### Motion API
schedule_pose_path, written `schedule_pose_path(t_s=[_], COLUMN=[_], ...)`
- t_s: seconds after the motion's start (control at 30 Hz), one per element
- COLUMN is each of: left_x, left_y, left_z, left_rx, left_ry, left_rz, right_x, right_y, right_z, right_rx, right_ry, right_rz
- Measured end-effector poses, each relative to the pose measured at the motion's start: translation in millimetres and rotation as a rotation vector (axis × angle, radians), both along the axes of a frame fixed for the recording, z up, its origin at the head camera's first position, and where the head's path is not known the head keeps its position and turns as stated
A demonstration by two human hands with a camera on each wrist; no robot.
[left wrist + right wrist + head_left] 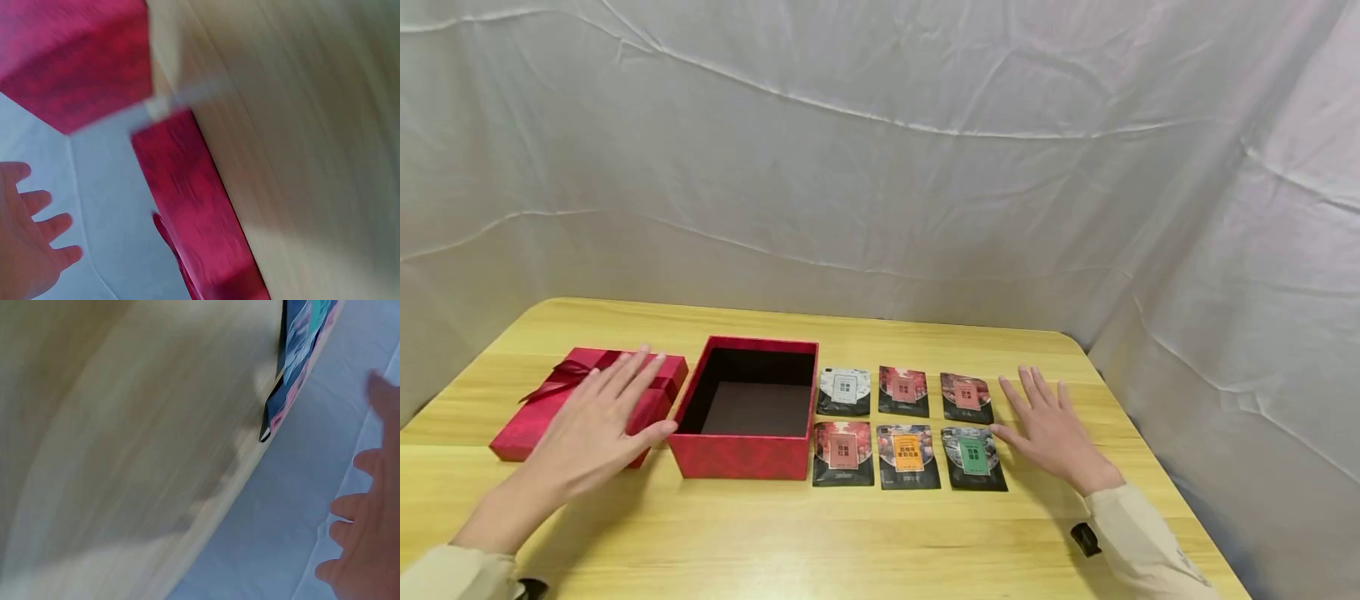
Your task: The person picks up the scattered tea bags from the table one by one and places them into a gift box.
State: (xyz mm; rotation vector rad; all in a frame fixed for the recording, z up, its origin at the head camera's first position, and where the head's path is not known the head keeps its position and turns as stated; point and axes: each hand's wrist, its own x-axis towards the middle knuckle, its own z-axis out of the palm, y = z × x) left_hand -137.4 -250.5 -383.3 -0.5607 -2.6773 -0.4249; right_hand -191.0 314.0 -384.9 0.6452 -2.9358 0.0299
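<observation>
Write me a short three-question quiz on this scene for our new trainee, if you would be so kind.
1. How many packets lie on the table?
2. True or false: both hands are gripping something.
3. Where is the ribboned lid relative to the red box, in the head view?
A. On top of it
B. To its left
C. Inside it

Key:
1. Six, in two rows of three.
2. False: the left hand and the right hand have their fingers extended and hold nothing.
3. B.

Wood-grain table point(850, 542): ribboned red lid point(538, 421), open red box point(745, 458), six flat packets point(910, 458).
</observation>
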Motion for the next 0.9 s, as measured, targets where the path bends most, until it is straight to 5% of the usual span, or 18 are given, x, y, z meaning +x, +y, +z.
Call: schedule_pose_path(t_s=[0.2,0.4,0.53,0.9], left_x=[10.2,15.3,16.7,17.5], left_y=[34,55,61,65], left_z=[8.3,1.7,-1.7,-2.4], left_rx=[0.318,0.518,0.592,0.655], left_ry=[-0.26,-0.379,-0.453,-0.501], left_rz=[0.065,0.111,0.138,0.178], right_x=[0.3,4.1,6.4,3.6], right_y=[-6,-15,-17,-8], right_z=[-3.8,-10.0,-14.3,-20.5], right_rx=[-0.132,-0.348,-0.442,-0.524], right_ry=[0.044,-0.095,-0.205,-0.487], right_rz=[0.054,0.06,0.043,0.019])
